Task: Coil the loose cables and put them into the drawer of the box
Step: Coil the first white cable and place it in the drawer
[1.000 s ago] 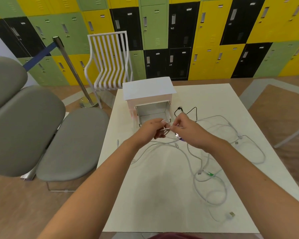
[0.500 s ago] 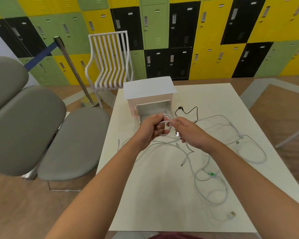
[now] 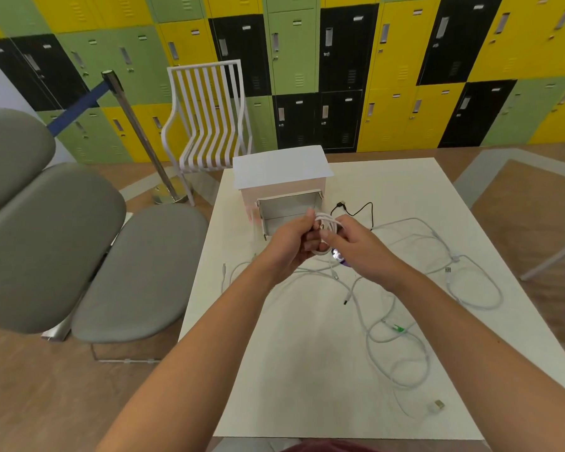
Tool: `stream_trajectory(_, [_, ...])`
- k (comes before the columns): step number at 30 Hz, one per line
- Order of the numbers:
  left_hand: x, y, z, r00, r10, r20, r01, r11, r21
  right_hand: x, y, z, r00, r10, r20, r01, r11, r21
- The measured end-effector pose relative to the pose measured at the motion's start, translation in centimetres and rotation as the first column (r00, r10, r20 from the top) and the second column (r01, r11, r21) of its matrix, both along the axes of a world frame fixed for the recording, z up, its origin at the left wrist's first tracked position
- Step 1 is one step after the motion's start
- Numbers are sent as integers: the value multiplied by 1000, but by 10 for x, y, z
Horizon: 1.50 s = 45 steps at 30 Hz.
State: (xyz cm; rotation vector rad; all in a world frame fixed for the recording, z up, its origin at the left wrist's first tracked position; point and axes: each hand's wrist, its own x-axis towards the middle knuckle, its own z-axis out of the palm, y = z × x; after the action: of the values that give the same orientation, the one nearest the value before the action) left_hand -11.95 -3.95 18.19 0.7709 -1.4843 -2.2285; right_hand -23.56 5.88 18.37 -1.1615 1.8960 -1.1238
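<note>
Near the table's (image 3: 307, 386) far edge, just in front of the open drawer (image 3: 289, 210), both hands meet over a small white coil (image 3: 327, 225). The left hand (image 3: 291, 244) has its fingers curled round the coil's left side; the right hand (image 3: 356, 243) pinches the loops from the right with thumb and fingers. The drawer juts from the white box (image 3: 281, 172), which stands at the far left part of the table. A black cable (image 3: 361, 212) lies just right of the drawer. Loose white cables (image 3: 405, 353) sprawl over the middle and right side of the table, one trailing towards the left edge, others looping near the right edge and the near right corner, where a plug (image 3: 436, 406) lies. A small green connector (image 3: 397, 328) sits among the loops.
</note>
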Motion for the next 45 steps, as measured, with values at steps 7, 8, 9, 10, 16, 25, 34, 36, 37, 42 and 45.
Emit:
stream_trajectory(7, [2,1,-9,995,44,88,-33,992,-125,-5,1,5,990,78,121,-85,995,57])
stream_trajectory(8, [3,2,-10,991,56,120,-33,983,-181,-6,1,5,976,98,196,-111,992,56])
stream_trajectory(9, [4,2,-11,987,71,142,-37,973,-226,-6,1,6,961,119,251,-137,989,55])
stream_trajectory(10, [4,2,-11,985,85,153,-43,964,-261,-5,2,7,948,134,289,-156,986,54])
stream_trajectory(16, [4,3,-6,969,112,218,-13,912,-410,-3,1,4,956,77,283,-88,996,27])
stream_trajectory(25, [13,-11,14,877,32,480,287,766,-575,-4,2,-6,996,-91,14,91,996,-8])
stream_trajectory(34, [24,-9,26,935,-85,343,177,952,-248,0,3,-3,997,-74,13,74,997,7])
stream_trajectory(36, [24,-7,23,949,-38,313,112,969,-222,2,3,0,999,-50,22,50,999,2])
stream_trajectory(37, [24,-6,22,952,-13,305,83,973,-216,3,3,1,999,-38,20,38,999,1])
stream_trajectory(42, [26,-6,15,918,179,354,-47,935,-351,5,3,1,999,-2,47,2,1000,4])
stream_trajectory(45, [25,-7,7,883,291,368,-35,823,-567,4,4,0,998,8,66,-8,1000,7])
